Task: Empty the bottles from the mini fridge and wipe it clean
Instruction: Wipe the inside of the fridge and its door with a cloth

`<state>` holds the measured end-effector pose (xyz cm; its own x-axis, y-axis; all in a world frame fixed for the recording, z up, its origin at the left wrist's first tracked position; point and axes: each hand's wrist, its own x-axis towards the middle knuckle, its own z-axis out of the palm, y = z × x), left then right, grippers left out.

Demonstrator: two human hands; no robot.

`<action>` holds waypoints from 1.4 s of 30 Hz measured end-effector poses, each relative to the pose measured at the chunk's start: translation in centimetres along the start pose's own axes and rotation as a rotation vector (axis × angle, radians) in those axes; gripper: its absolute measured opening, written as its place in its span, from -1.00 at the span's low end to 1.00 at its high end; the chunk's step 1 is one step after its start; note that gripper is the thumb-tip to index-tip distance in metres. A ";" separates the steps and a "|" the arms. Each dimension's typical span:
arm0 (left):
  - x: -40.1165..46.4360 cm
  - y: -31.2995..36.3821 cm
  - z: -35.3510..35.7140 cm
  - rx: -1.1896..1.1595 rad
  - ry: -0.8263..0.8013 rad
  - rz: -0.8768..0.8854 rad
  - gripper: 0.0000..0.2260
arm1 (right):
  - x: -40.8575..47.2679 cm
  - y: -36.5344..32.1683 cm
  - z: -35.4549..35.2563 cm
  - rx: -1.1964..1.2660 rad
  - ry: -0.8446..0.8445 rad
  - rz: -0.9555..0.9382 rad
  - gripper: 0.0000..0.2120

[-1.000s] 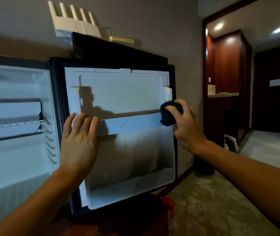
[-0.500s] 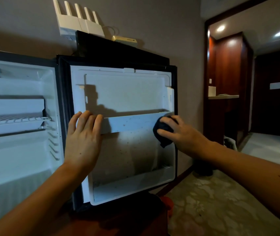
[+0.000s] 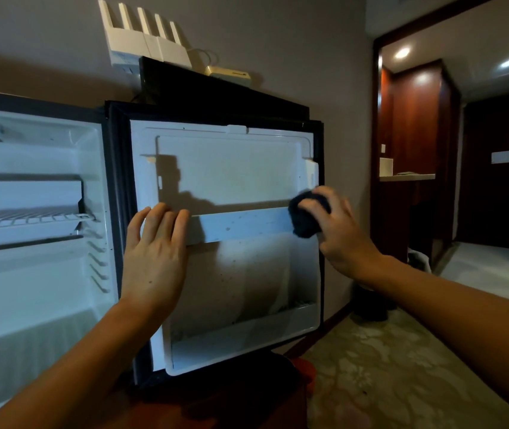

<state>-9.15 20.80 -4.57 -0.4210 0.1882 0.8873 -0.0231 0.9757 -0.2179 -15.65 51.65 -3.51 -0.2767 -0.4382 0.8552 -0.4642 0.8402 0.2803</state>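
Up on the wall, a white router with upright antennas, a small beige box just right of it. Further right, a doorway opens onto dark wood cabinetry; patterned carpet lies below.

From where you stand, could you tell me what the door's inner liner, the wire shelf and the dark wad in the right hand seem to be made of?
Door liner: moulded white plastic, smooth with a slight sheen, rounded formed corners, dark specks.
Wire shelf: probably white-coated metal wire, thin parallel rods.
Dark wad, gripped by the right hand: soft cloth or sponge, matte and bunched; which one is unclear.
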 end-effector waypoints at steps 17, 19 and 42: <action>0.0 0.0 -0.1 -0.018 0.005 -0.009 -0.44 | 0.4 -0.2 -1.2 -0.090 -0.152 -0.321 -0.50; 0.0 0.1 -0.1 -0.018 0.012 -0.018 -0.45 | 1.3 -0.2 -1.2 -0.049 -0.086 -0.128 -0.52; -0.2 -0.1 0.3 -0.004 -0.014 -0.023 -0.39 | 0.6 -2.9 0.0 0.074 -0.081 -0.131 -0.56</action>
<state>-9.36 20.63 -4.81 -0.4331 0.1640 0.8863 -0.0293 0.9802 -0.1956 -14.47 48.93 -3.82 -0.2751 -0.5692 0.7748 -0.5602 0.7499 0.3519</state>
